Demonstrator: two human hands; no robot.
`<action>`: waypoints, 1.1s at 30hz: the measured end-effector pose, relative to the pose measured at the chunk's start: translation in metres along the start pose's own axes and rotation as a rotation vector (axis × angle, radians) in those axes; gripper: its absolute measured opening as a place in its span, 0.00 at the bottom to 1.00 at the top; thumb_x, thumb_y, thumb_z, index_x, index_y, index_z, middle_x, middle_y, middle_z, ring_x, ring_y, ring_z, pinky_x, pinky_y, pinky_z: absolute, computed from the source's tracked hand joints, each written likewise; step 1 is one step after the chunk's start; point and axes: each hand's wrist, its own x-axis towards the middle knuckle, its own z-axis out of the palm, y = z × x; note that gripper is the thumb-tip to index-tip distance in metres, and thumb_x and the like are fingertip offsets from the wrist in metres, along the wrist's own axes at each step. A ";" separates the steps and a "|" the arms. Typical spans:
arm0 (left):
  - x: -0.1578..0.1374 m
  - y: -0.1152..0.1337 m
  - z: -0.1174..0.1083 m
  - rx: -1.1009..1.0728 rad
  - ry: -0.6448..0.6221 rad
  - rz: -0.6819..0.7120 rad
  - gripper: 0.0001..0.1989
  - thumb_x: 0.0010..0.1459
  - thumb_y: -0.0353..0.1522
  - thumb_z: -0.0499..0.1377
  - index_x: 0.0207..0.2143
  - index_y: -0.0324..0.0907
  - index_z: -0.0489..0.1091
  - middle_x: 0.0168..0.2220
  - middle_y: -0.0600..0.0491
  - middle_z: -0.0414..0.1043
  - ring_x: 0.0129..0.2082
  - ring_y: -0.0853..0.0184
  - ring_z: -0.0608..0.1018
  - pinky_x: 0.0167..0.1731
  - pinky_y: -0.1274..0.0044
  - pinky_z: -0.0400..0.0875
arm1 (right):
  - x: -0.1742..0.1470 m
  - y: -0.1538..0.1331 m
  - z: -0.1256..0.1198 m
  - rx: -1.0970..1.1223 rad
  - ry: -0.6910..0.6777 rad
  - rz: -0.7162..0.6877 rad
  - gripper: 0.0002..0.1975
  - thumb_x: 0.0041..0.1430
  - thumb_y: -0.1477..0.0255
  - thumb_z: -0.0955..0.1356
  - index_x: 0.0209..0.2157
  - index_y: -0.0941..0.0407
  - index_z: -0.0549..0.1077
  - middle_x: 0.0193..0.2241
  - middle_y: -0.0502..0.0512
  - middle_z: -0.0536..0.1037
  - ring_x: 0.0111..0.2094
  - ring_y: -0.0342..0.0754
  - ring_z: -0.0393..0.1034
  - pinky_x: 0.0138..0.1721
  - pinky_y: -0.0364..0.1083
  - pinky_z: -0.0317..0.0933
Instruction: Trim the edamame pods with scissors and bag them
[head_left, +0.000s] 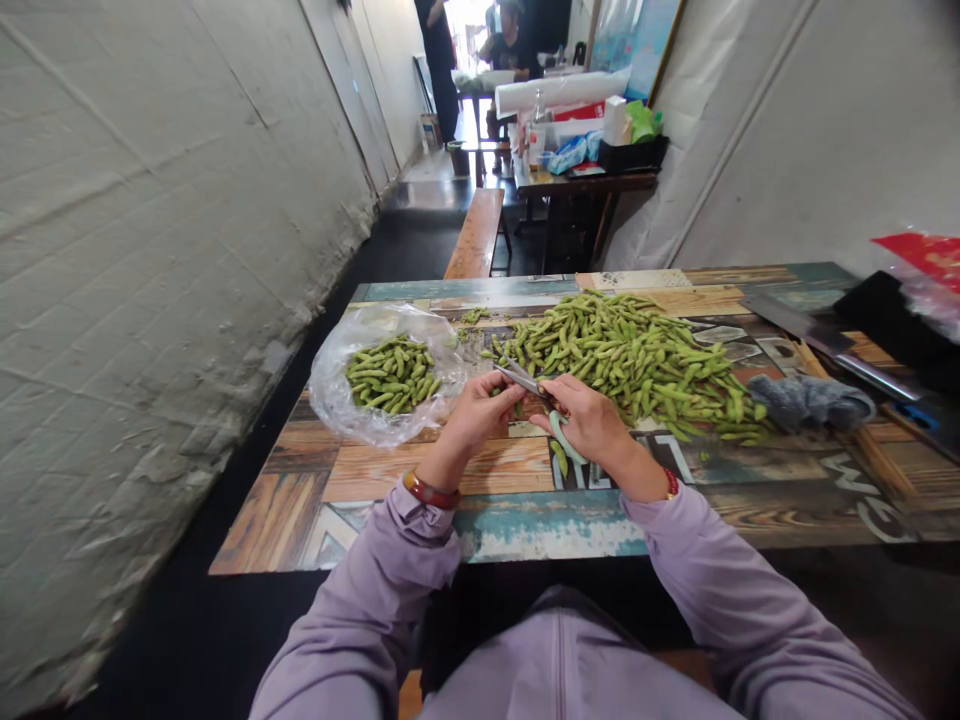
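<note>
My right hand (589,420) grips a pair of scissors (559,430) with pale green handles, blades pointing left. At the blade tips, my left hand (484,410) is closed in a pinch on what looks like a green edamame pod, mostly hidden by the fingers. Just beyond both hands spreads a large heap of edamame pods (637,350). To the left, a clear plastic bag (330,385) lies opened out with a smaller pile of pods (394,375) in it. One loose pod (559,458) rests below the scissors, and small green trimmings (472,316) lie between the two piles.
The patterned wooden table (420,470) holds a grey cloth (814,402), a cleaver (802,328) and a black item at the right. Behind stand a bench (478,232) and a cluttered second table (577,183). People are in the background; a wall (150,250) runs along the left.
</note>
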 end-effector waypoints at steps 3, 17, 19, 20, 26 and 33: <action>0.001 0.003 -0.001 -0.024 -0.026 -0.023 0.15 0.49 0.40 0.69 0.31 0.37 0.74 0.25 0.54 0.72 0.20 0.77 0.66 0.19 0.83 0.58 | -0.001 0.002 0.002 -0.021 -0.010 0.023 0.16 0.59 0.68 0.72 0.48 0.54 0.74 0.38 0.57 0.76 0.31 0.49 0.72 0.32 0.46 0.65; -0.003 0.004 0.011 0.115 -0.263 -0.071 0.12 0.54 0.38 0.64 0.30 0.40 0.68 0.19 0.60 0.62 0.18 0.77 0.62 0.20 0.82 0.55 | 0.011 0.027 -0.011 0.246 0.323 0.238 0.15 0.57 0.61 0.72 0.43 0.55 0.78 0.32 0.54 0.78 0.35 0.51 0.74 0.40 0.49 0.68; -0.005 -0.002 0.017 0.314 -0.371 0.025 0.08 0.56 0.35 0.63 0.33 0.38 0.73 0.25 0.55 0.71 0.24 0.73 0.69 0.26 0.80 0.63 | 0.011 0.027 -0.010 0.273 0.320 0.240 0.15 0.57 0.62 0.71 0.43 0.55 0.78 0.32 0.54 0.77 0.35 0.51 0.74 0.40 0.49 0.68; -0.007 -0.005 0.019 0.410 -0.422 0.081 0.07 0.56 0.33 0.62 0.35 0.38 0.75 0.29 0.53 0.74 0.28 0.71 0.72 0.30 0.79 0.66 | 0.011 0.027 -0.009 0.280 0.317 0.241 0.15 0.56 0.62 0.71 0.42 0.55 0.78 0.31 0.54 0.77 0.35 0.51 0.74 0.40 0.49 0.68; -0.018 -0.008 0.026 0.992 -0.609 0.321 0.13 0.60 0.29 0.58 0.44 0.42 0.78 0.38 0.48 0.76 0.36 0.65 0.77 0.40 0.75 0.69 | 0.012 0.023 -0.007 0.249 0.303 0.234 0.12 0.56 0.64 0.71 0.41 0.54 0.78 0.31 0.53 0.78 0.34 0.50 0.74 0.41 0.49 0.68; -0.019 -0.008 0.027 0.951 -0.509 0.359 0.06 0.57 0.28 0.58 0.28 0.42 0.73 0.34 0.49 0.70 0.32 0.66 0.72 0.35 0.76 0.65 | 0.012 0.020 -0.005 0.235 0.270 0.230 0.12 0.57 0.65 0.71 0.42 0.54 0.77 0.33 0.55 0.79 0.36 0.52 0.75 0.42 0.50 0.69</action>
